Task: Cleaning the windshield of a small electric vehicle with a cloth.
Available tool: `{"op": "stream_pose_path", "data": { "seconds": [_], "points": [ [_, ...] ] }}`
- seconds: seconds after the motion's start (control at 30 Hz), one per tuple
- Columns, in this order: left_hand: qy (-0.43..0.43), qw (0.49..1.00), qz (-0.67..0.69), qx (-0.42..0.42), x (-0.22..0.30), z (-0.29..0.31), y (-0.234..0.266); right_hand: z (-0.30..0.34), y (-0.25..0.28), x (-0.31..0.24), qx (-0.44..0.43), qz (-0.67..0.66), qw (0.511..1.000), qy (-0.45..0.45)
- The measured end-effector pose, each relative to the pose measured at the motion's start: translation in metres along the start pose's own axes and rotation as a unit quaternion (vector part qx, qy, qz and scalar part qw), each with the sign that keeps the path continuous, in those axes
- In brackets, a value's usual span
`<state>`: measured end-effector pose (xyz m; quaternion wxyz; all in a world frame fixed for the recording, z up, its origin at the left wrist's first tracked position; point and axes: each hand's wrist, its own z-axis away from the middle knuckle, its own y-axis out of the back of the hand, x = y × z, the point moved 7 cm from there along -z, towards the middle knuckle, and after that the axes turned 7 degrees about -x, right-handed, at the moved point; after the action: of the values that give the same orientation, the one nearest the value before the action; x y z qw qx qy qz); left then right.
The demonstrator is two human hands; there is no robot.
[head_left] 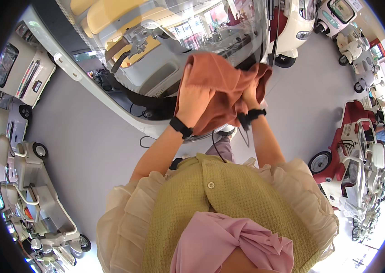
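A reddish-brown cloth (pixel 222 75) hangs bunched between my two hands, in front of a small vehicle's curved windshield (pixel 222 34). My left hand (pixel 195 100) grips the cloth's left part, its fingertips partly covered by the fabric. On the right side my right hand (pixel 250 94) is closed on the same cloth, with folds hiding most of its fingers. Both wrists carry black bands. Through the glass I see a handlebar (pixel 138 38) and tan seats (pixel 110 18). Whether the cloth touches the windshield, I cannot tell.
The vehicle's pale front frame (pixel 106 98) curves close ahead on the left. A red and white three-wheeler (pixel 338 150) stands to the right. Light-coloured vehicles (pixel 33 68) line the left side, and several scooters (pixel 354 45) stand far right. Grey floor (pixel 81 136) lies between them.
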<state>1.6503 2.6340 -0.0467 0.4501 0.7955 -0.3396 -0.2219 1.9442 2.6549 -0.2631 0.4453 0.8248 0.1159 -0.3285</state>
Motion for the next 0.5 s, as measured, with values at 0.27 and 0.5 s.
{"op": "stream_pose_path", "data": {
  "seconds": [0.27,0.5],
  "points": [
    [-0.109,0.98,0.044,-0.157,0.041,0.092,-0.075,0.109,-0.003,-0.099,-0.013,0.051,0.994,0.093],
    [0.004,0.989,0.078,-0.13,-0.006,0.145,-0.069,0.136,-0.003,-0.188,-0.108,0.032,0.977,0.181]
  ]
}}
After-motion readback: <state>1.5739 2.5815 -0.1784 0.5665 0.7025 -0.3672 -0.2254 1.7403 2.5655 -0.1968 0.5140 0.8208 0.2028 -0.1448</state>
